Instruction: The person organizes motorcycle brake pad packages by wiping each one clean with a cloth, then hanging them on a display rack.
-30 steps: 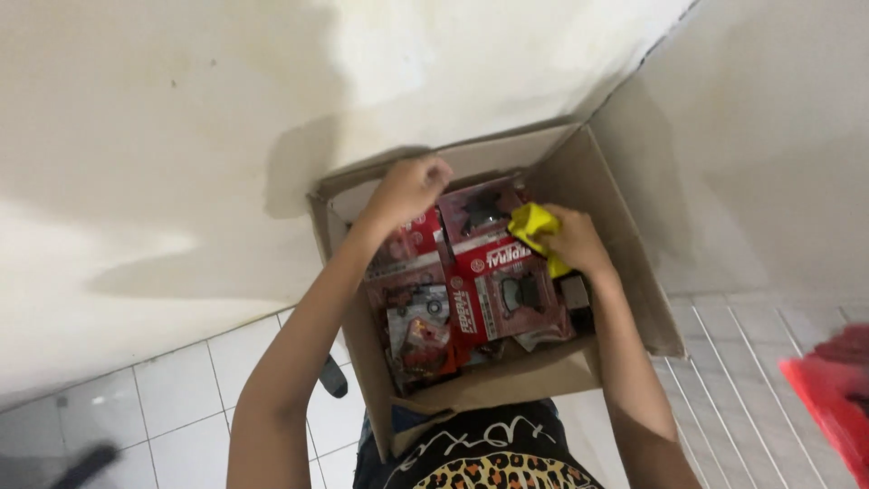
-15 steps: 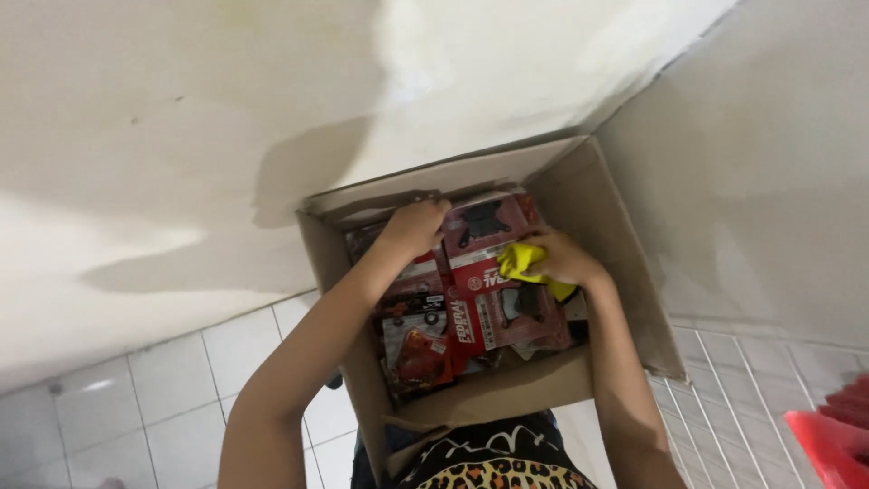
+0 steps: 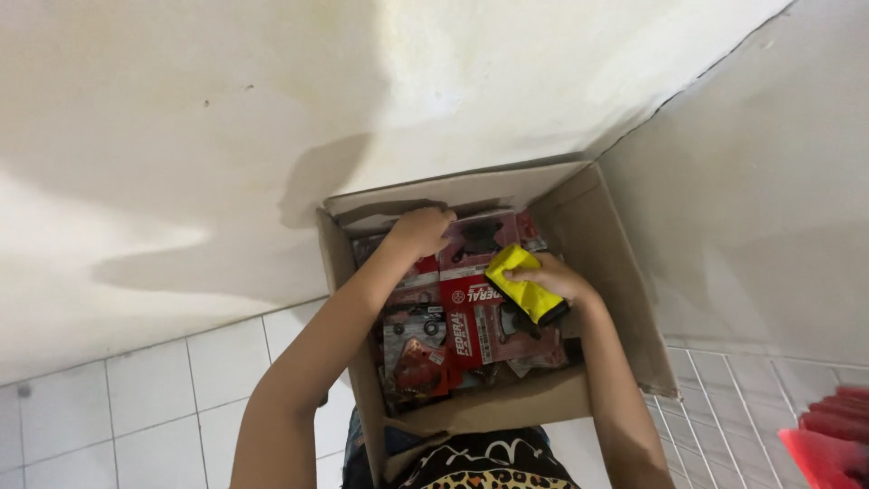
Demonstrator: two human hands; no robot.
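An open cardboard box point(image 3: 611, 263) stands in a wall corner, filled with red blister packs point(image 3: 471, 330) holding dark parts. My left hand point(image 3: 418, 231) reaches into the back left of the box, fingers curled over the top edge of the packs. Over the packs at the right, my right hand point(image 3: 554, 279) grips a yellow packet point(image 3: 523, 293) with a dark end. Both forearms stretch over the box's near wall.
White walls meet in a corner just behind and right of the box. White floor tiles point(image 3: 145, 407) lie to the left and at the lower right. A red object point(image 3: 828, 435) sits at the right edge. Leopard-print clothing point(image 3: 489, 471) shows at the bottom.
The view has drifted slightly. My left hand has sunk lower onto the back packs, and my right hand with the yellow packet has shifted down and left over the packs.
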